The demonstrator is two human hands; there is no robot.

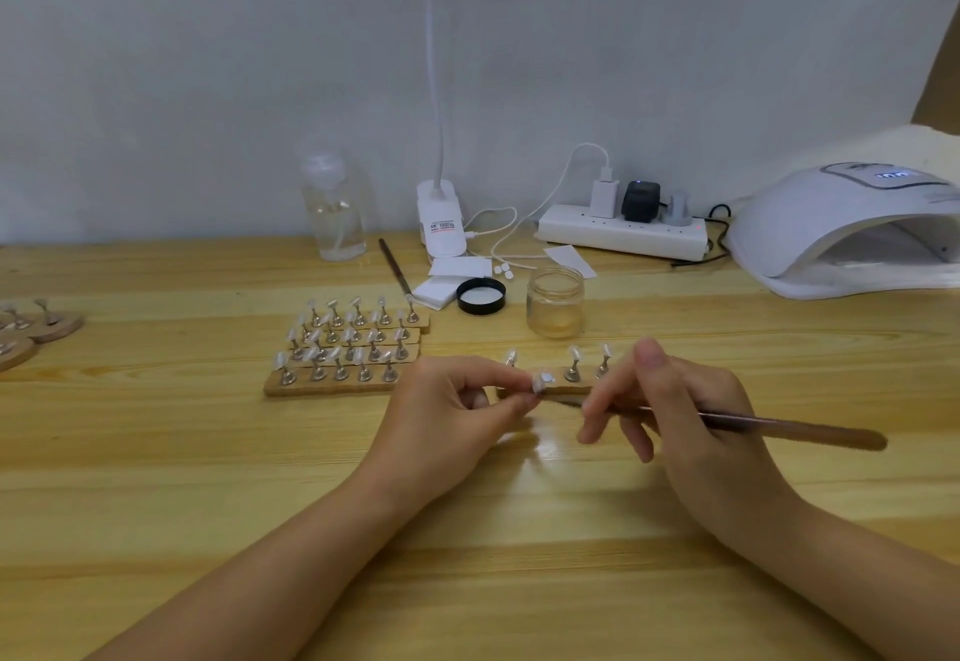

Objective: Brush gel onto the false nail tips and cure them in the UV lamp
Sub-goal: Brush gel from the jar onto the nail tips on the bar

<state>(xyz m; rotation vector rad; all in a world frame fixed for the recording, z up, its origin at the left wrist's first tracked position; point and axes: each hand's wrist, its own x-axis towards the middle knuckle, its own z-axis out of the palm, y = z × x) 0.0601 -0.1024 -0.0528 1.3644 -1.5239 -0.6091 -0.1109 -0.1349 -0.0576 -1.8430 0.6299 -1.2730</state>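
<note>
My left hand [457, 403] pinches a small metal stand topped with a clear nail tip [540, 381], held just above a wooden strip [558, 390] that carries three more tips on stands. My right hand [675, 406] grips a brown-handled brush [789, 431], its bristle end pointing left toward the pinched tip. An open glass jar of gel [555, 303] stands behind the strip, its black lid [481, 295] lying beside it. The white UV lamp [852, 229] sits at the far right with its opening facing me.
Several wooden strips of nail tips on stands [348, 343] lie left of centre. Round wooden holders [36, 330] sit at the left edge. Along the wall stand a clear bottle [335, 208], a clip lamp base [441, 219], a power strip [623, 234], a second brush [395, 265] and white pads [441, 291].
</note>
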